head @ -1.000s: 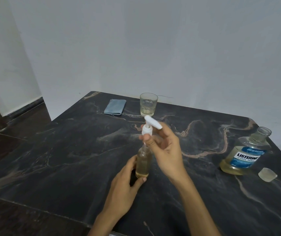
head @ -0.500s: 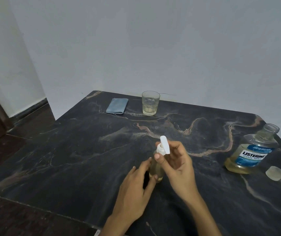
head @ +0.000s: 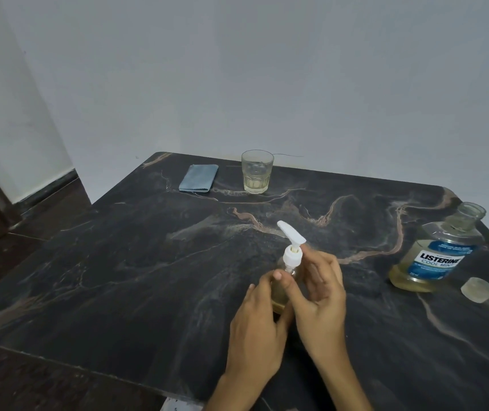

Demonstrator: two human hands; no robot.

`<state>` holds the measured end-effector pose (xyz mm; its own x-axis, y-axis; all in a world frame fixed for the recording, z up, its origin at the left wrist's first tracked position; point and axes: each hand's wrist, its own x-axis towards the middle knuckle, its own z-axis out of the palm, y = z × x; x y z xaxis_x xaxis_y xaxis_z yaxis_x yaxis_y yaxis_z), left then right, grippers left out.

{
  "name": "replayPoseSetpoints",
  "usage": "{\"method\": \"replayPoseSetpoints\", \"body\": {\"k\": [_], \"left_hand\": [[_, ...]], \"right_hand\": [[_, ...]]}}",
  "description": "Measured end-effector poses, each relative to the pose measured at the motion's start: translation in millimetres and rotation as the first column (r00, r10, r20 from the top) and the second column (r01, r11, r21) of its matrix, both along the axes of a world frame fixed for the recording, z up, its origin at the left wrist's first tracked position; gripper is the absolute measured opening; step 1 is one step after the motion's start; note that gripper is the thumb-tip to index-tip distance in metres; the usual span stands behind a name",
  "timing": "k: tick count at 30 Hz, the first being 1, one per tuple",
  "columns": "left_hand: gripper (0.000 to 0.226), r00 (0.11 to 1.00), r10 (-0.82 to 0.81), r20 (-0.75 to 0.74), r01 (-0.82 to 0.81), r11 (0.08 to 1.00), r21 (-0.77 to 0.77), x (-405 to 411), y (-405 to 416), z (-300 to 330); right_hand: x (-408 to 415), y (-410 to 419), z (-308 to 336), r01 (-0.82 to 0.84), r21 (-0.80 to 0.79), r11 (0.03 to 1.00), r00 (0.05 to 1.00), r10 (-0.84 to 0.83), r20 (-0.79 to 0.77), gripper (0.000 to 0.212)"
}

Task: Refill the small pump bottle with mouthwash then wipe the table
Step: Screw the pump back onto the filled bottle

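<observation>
Head view: my left hand (head: pixel 255 327) grips the small pump bottle (head: pixel 281 292) mid-desk (head: pixel 118 277), already holding mouthwash; my right hand (head: pixel 320 295) curls by its pump head (head: pixel 292 247), contact unclear. Wiping with the cloth (head: pixel 198 178) remains.

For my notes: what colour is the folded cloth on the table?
Light blue folded cloth, seen in the head view.
</observation>
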<state>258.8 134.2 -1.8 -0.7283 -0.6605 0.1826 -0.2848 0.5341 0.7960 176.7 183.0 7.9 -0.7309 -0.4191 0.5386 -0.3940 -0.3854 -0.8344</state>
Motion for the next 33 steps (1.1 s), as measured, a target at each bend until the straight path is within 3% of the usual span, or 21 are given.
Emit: {"method": "replayPoseSetpoints", "body": {"k": [4, 11, 16, 20, 24, 33], "left_hand": [[0.04, 1.0, -0.017, -0.002, 0.017, 0.999, 0.032, -0.2, -1.4, -1.3], [0.044, 1.0, -0.021, 0.007, 0.021, 1.0, 0.022, 0.7, -0.1, -1.9], [0.045, 1.0, -0.01, 0.005, 0.01, 1.0, 0.021, -0.2, 1.9, -1.8], [0.05, 1.0, -0.021, -0.004, 0.021, 0.999, 0.025, 0.7, 2.7, -1.3], [0.051, 0.999, -0.017, -0.045, 0.019, 0.999, 0.026, 0.5, 2.9, -0.5], [0.044, 1.0, -0.024, -0.02, 0.025, 0.999, 0.048, 1.0, 0.8, -0.4]], "right_hand": [[1.1, -1.3, -2.4, 0.03, -0.057, 0.998, 0.999, -0.029, 0.015, 0.034], [6.8, -2.3, -0.8, -0.004, -0.09, 0.996, 0.996, 0.012, 0.085, 0.054], [11.1, -4.4, 0.0, 0.094, -0.11, 0.989, 0.991, -0.083, 0.103, 0.056], [14.4, -6.2, 0.6, 0.132, -0.045, 0.99, 0.988, -0.128, 0.088, 0.06], [13.8, -4.5, 2.7, 0.142, 0.045, 0.989, 0.99, -0.143, 0.011, 0.043], [13.7, -3.0, 6.0, 0.051, 0.019, 0.999, 0.993, -0.053, 0.105, 0.045]]}}
